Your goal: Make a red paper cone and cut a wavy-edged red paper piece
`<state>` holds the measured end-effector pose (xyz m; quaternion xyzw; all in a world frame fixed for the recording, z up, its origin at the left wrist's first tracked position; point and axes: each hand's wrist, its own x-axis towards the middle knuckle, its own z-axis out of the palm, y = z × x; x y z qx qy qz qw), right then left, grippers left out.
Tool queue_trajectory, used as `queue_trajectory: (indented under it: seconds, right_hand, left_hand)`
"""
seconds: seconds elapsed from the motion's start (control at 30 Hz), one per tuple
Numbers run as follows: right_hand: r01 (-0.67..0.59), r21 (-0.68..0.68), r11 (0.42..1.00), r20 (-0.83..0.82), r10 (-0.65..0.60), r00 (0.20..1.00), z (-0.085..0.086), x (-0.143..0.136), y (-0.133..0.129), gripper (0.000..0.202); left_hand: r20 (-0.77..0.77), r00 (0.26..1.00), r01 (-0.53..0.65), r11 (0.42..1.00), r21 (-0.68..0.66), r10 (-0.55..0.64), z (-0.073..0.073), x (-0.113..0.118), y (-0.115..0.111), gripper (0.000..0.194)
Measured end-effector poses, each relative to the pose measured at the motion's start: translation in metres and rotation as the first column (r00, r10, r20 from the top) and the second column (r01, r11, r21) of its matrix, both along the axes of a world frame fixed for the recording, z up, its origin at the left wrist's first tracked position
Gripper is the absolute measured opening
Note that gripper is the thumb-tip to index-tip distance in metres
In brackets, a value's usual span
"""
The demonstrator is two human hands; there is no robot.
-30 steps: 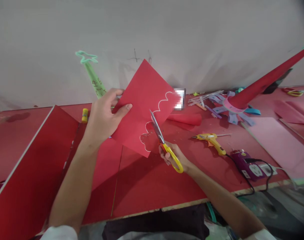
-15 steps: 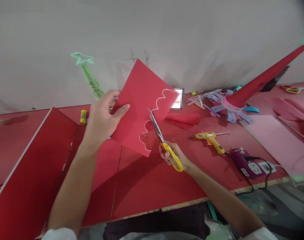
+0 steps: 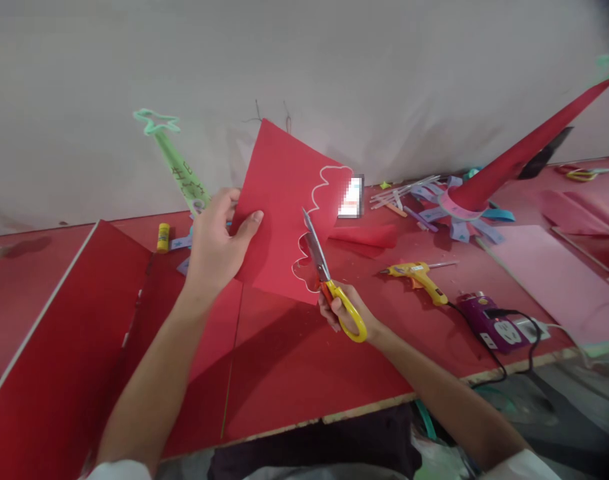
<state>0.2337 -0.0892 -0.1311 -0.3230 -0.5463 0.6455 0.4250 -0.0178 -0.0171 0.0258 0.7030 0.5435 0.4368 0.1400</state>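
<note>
My left hand [image 3: 217, 241] pinches the left edge of a red paper sheet [image 3: 279, 213] and holds it up above the red table [image 3: 284, 373]. A white wavy line runs along the sheet's right side. My right hand [image 3: 345, 313] grips yellow-handled scissors [image 3: 329, 283], whose blades point up into the paper along that white line.
A yellow glue gun [image 3: 417, 275] and a purple power strip [image 3: 491, 323] lie to the right. A tall red paper cone [image 3: 514, 157] with purple strips stands at the back right, a green paper cone [image 3: 177, 163] and a glue stick [image 3: 163, 237] at the back left. Pink sheets [image 3: 554, 273] lie far right.
My left hand has turned the red sheet a little clockwise and shifted it right. The scissors have moved further up along the white wavy line.
</note>
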Motion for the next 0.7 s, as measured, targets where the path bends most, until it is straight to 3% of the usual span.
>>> queue_trajectory:
  seconds: [0.27,0.53,0.7]
  right_hand:
    - [0.018,-0.007,1.000,0.011,-0.018,1.000,0.0045,-0.0002,0.0009,0.072]
    - [0.028,0.024,0.999,-0.008,-0.028,1.000,-0.0016,-0.0004,0.0013,0.070]
    - [0.052,0.028,0.998,-0.056,-0.050,0.997,0.0040,-0.0037,0.0036,0.070]
  left_hand:
    - [0.056,0.998,-0.026,1.000,0.004,0.026,-0.0038,0.0056,-0.0002,0.021]
    - [0.118,0.993,-0.010,1.000,0.012,0.008,-0.0073,0.0102,-0.0012,0.019]
    - [0.107,0.994,0.045,0.996,-0.071,-0.037,-0.0099,0.0091,-0.0005,0.029]
